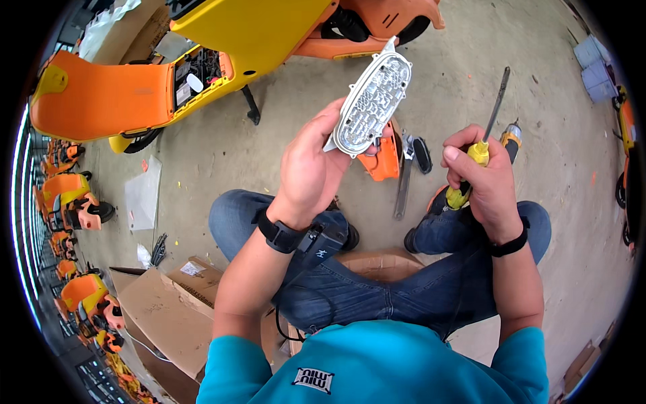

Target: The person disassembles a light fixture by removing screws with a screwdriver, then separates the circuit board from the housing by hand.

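My left hand (313, 158) grips an oval silver part (372, 104), raised in front of me. That part has a pale rim with small lugs and a bumpy, shiny face turned up toward me. In my right hand (481, 172) is a screwdriver with a yellow handle (459, 196); its long dark shaft (498, 101) points up and away from me. The screwdriver tip is well apart from the oval part. Beyond my right hand shows a yellow and black power drill (513, 138), partly hidden by that hand.
Between my feet and the scooter lie an orange plastic piece (381, 161), a long flat metal strip (404, 185) and a black oval piece (422, 155). A yellow and orange scooter (235, 40) stands ahead. An open cardboard box (168, 306) is at my left; more scooters (74, 198) line the far left.
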A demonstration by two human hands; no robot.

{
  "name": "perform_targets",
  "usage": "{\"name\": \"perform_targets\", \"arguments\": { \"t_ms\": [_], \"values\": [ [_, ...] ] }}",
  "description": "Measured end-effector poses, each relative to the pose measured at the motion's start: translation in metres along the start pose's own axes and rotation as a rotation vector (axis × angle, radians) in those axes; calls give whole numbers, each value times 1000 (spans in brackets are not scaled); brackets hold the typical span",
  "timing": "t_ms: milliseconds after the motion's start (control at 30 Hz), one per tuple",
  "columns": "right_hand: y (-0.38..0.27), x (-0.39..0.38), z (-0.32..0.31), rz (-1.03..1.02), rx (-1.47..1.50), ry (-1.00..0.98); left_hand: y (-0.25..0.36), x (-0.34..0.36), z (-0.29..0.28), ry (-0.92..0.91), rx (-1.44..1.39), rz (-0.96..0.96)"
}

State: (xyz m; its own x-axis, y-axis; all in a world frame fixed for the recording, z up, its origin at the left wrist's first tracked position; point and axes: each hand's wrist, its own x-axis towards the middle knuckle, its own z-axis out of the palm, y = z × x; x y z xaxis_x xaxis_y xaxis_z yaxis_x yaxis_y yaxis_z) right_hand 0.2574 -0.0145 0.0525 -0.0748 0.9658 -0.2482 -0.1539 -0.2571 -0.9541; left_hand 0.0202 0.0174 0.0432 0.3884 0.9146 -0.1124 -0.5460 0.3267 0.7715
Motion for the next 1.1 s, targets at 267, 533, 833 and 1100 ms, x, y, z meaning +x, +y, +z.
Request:
{"name": "perform_targets", "arguments": {
  "t_ms": [267, 533, 833, 1100],
  "values": [
    [1, -6, 10, -12, -248, -50, -18, 3, -6, -27, -55, -43],
    [9, -10, 13, -69, -258, -153, -18, -1, -7, -42, -104, -43],
    [9, -9, 14, -154, -251, -168, -17, -1, -10, -81, -113, -41],
    [-8, 0, 2, -48, 42, -24, -9, -3, -10, -71, -95, -9]
  ]
}}
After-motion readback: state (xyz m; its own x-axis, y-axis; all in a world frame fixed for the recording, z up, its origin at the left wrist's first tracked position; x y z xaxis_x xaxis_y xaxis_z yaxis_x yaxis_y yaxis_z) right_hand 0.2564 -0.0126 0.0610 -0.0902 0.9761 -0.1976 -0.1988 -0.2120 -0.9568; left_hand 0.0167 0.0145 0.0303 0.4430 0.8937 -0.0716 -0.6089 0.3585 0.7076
